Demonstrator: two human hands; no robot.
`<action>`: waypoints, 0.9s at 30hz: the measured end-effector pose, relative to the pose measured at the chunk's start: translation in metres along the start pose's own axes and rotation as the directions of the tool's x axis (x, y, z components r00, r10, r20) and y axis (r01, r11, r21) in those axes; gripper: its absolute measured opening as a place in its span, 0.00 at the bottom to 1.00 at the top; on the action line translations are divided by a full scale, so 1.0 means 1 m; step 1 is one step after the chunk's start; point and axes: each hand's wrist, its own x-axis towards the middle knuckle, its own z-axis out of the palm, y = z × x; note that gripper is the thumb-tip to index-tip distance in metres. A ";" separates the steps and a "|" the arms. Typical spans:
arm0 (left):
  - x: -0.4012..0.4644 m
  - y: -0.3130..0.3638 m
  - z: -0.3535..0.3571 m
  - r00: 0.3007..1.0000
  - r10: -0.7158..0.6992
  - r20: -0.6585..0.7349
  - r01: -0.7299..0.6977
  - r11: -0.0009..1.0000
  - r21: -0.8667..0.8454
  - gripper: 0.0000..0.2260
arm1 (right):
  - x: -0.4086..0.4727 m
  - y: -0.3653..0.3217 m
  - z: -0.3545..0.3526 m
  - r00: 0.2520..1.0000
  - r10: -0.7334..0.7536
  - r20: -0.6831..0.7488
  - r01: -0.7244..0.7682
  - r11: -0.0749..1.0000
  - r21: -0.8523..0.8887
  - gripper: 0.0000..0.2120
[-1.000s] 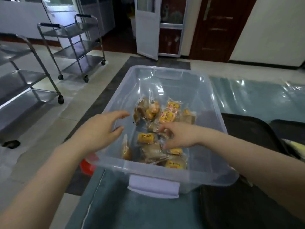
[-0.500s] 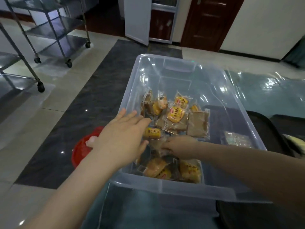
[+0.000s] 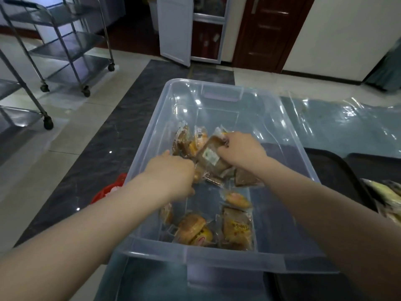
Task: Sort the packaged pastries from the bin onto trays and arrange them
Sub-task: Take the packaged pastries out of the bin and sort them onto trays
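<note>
Both hands inside bin; right hand fingers pinch brown pastry packet; left hand grip unclear.

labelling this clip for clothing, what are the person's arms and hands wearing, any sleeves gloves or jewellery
Both forearms are bare up to the frame edge: no sleeves show. The left hand and right hand wear no gloves, and no watch, bracelet or ring is visible. The fingertips are too blurred to judge the nails.

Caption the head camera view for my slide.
Both hands reach into a clear bin, the right gripping a wrapped pastry.
</note>
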 end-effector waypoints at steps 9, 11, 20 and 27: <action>0.081 0.013 0.021 0.941 0.060 0.334 -0.089 0.993 0.073 0.15 | 0.010 0.042 0.010 0.995 -0.030 -0.100 -0.016 0.901 -0.435 0.15; 0.089 0.015 0.031 0.939 0.069 0.338 -0.094 0.994 0.058 0.19 | 0.005 0.051 0.029 0.996 0.007 0.092 0.048 0.815 -0.578 0.16; 0.095 0.030 0.078 0.852 0.145 0.504 -0.164 0.987 -0.008 0.45 | 0.005 0.080 0.066 0.955 0.057 0.290 0.165 0.711 -0.684 0.37; 0.071 0.057 0.112 0.758 0.028 0.651 -0.116 0.989 0.093 0.56 | 0.012 0.074 0.074 0.966 0.035 0.254 0.128 0.794 -0.594 0.28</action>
